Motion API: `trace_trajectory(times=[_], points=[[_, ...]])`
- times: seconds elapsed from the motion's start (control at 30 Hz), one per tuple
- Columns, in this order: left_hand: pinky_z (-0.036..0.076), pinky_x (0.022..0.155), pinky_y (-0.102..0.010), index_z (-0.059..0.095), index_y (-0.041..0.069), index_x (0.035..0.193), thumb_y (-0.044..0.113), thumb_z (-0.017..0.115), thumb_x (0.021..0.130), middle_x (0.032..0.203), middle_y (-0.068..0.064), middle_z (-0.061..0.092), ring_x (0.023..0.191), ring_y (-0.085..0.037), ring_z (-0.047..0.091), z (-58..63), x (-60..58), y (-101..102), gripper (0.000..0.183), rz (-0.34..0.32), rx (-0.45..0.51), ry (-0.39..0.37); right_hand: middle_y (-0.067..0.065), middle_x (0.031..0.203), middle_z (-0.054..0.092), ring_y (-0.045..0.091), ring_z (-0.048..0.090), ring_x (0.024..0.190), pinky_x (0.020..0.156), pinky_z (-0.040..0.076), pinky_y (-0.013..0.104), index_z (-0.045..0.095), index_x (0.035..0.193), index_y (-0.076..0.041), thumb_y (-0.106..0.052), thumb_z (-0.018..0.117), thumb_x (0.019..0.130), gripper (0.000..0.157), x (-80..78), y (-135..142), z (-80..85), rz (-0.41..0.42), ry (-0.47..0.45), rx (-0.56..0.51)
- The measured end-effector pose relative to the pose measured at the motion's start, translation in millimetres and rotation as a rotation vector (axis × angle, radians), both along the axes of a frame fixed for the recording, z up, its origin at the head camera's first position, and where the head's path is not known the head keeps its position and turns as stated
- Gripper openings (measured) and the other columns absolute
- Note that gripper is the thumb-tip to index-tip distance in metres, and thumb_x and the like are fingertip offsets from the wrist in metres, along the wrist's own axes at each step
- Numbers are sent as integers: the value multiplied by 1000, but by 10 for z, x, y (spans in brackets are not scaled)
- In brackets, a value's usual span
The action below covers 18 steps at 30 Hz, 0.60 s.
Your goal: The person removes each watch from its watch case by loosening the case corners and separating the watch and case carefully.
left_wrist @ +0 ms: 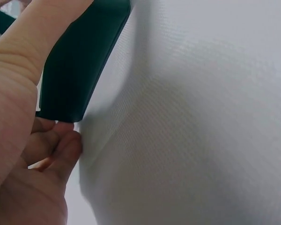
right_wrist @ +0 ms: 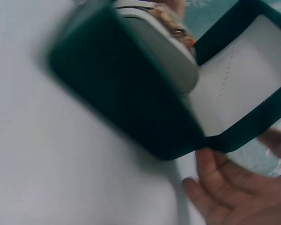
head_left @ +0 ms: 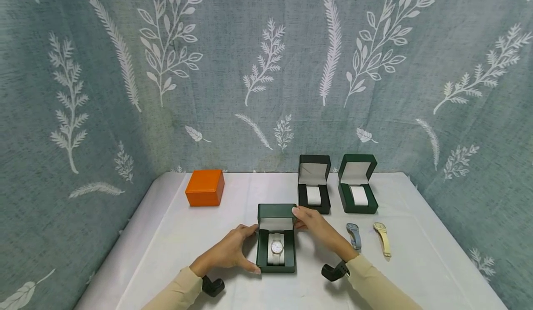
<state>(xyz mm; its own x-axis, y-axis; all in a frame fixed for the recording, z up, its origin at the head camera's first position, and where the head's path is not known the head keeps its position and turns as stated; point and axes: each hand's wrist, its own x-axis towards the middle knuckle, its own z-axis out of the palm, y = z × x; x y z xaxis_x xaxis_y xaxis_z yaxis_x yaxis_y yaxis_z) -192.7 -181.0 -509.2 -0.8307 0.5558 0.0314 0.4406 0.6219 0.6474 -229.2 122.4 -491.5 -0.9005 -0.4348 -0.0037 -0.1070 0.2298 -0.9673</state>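
A dark green watch box (head_left: 276,269) stands with its lid (head_left: 276,210) raised. Inside it a white-strapped wristwatch (head_left: 276,247) lies on a cushion. My left hand (head_left: 234,250) holds the box's left side, thumb by the front corner and fingers near the back. In the left wrist view those fingers (left_wrist: 61,150) curl at one end of the green box (left_wrist: 79,65). With its thumb on the lid's upper right corner, my right hand (head_left: 318,229) grips the lid. The right wrist view shows fingers (right_wrist: 225,183) touching the box near the hinge; the box (right_wrist: 117,89) is blurred there.
An orange box (head_left: 205,188) sits at the back left. At the back right, a black watch box (head_left: 314,209) and another green watch box (head_left: 360,208) stand open with white cushions. A blue watch (head_left: 354,236) and a yellow watch (head_left: 382,238) lie right of my right hand.
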Motion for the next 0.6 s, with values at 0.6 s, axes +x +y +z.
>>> trace_trajectory(times=[0.6], points=[[44, 110, -50, 40, -4, 155, 52, 97, 62, 146, -17, 52, 132, -29, 50, -26, 7, -13, 123, 22, 4, -15, 22, 113, 62, 28, 64, 97, 95, 55, 46, 46, 144, 11, -58, 45, 105, 79, -102, -59, 67, -69, -142, -17]])
